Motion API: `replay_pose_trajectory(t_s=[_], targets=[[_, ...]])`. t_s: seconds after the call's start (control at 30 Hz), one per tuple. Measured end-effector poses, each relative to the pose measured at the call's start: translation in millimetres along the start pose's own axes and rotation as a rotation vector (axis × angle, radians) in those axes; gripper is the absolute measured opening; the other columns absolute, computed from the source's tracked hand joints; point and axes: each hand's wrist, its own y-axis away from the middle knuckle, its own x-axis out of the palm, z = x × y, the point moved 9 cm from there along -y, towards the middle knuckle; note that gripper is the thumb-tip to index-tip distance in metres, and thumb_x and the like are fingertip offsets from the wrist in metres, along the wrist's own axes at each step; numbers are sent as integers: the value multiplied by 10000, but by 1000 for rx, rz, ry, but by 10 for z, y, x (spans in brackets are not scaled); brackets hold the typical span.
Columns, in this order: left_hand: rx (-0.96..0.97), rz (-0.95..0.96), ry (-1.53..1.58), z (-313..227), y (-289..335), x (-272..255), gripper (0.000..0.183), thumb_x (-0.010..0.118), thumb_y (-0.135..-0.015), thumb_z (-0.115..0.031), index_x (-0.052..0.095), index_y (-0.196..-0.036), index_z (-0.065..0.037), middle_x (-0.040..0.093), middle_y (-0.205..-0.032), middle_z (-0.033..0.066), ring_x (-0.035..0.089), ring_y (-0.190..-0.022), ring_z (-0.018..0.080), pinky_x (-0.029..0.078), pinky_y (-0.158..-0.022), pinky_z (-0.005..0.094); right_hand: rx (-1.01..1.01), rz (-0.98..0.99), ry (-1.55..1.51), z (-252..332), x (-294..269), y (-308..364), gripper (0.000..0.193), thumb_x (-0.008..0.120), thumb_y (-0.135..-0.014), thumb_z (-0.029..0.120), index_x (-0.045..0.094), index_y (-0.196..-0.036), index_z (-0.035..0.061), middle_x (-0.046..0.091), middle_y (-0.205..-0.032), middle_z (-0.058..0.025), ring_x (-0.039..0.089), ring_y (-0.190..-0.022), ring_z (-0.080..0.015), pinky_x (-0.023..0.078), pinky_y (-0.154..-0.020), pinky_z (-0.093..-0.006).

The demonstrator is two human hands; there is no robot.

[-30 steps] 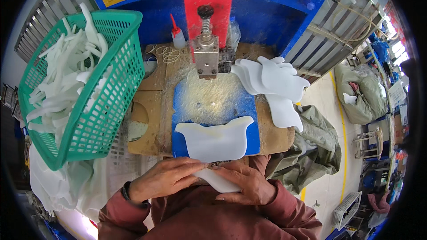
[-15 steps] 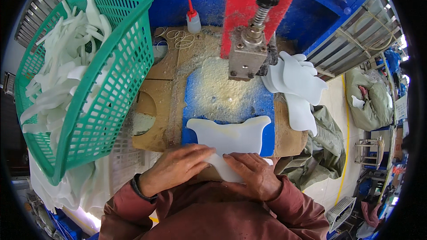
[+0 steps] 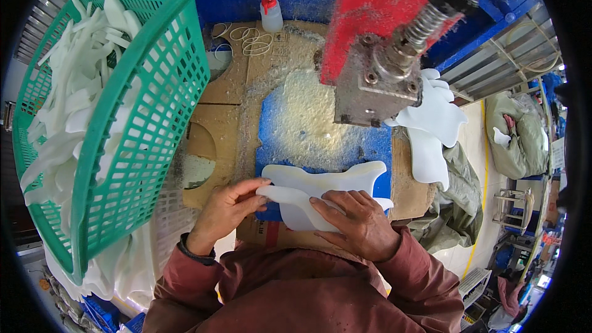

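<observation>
A white, curved sheet piece [image 3: 330, 179], which looks like foam, lies at the near edge of the dusty blue board [image 3: 265, 123]. My left hand [image 3: 225, 209] pinches the raised left end of a white flap [image 3: 296, 200] between thumb and fingers. The fingers of my right hand [image 3: 364, 225] are bent over that flap and press on it. I cannot tell whether the flap is the same piece folded or a second piece on top. Beyond my right hand, a metal machine head [image 3: 376, 80] with a spring and black knob hangs from a red arm [image 3: 351, 12].
At left a green basket [image 3: 145, 108] holds many white offcuts [image 3: 80, 80]. A bottle with a red spout [image 3: 270, 15] and pale rings [image 3: 250, 43] sit at the back. White pieces [image 3: 431, 117] are stacked at right, beside a grey-green sack [image 3: 459, 209]. Yellowish dust [image 3: 302, 120] covers the board.
My left hand has moved left and up and now lifts the flap's end. My right hand has shifted slightly right and up. The view has moved, so the machine head appears larger.
</observation>
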Motion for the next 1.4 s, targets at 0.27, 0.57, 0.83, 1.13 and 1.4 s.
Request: replay_pose_trajectory(t_s=[0.27, 0.57, 0.83, 1.13, 1.4], targets=[[307, -294, -504, -295, -143, -49, 263, 774, -908, -24, 746, -1170, -13, 695, -1020, 80, 691, -896, 183, 558, -786, 305, -33, 20, 104, -148, 67, -178, 626, 829, -776, 251, 616, -1340, 81, 584, -1183, -101, 637, -992, -277, 524, -835, -409], [326, -395, -783, -335, -282, -64, 256, 796, -861, -83, 761, -1107, -22, 681, -983, 123, 686, -854, 272, 538, -741, 356, -10, 56, 111, -307, 230, -345, 612, 837, -799, 266, 620, -1346, 98, 593, -1185, -114, 642, -983, -288, 523, -840, -420], [349, -391, -812, -247, -343, -34, 256, 788, -859, -79, 752, -1105, -19, 691, -978, 129, 692, -890, 306, 543, -781, 387, -7, 50, 128, -361, 295, -364, 535, 808, -798, 259, 642, -1270, 71, 563, -1107, -94, 623, -993, -284, 513, -883, -423], [354, -352, -818, -316, -349, -21, 192, 773, -890, -147, 767, -1037, -25, 702, -965, 123, 691, -907, 346, 549, -788, 440, 32, 109, 147, -417, 367, -382, 527, 814, -813, 265, 656, -1286, 93, 560, -1188, -104, 628, -1034, -286, 517, -872, -431], [397, -422, -858, -257, -423, -13, 114, 787, -867, -129, 745, -917, -36, 672, -894, 128, 671, -856, 353, 539, -763, 446, 2, 69, 223, -395, 356, -488, 370, 788, -760, 236, 714, -1087, 78, 577, -1065, -90, 622, -963, -266, 502, -829, -405]])
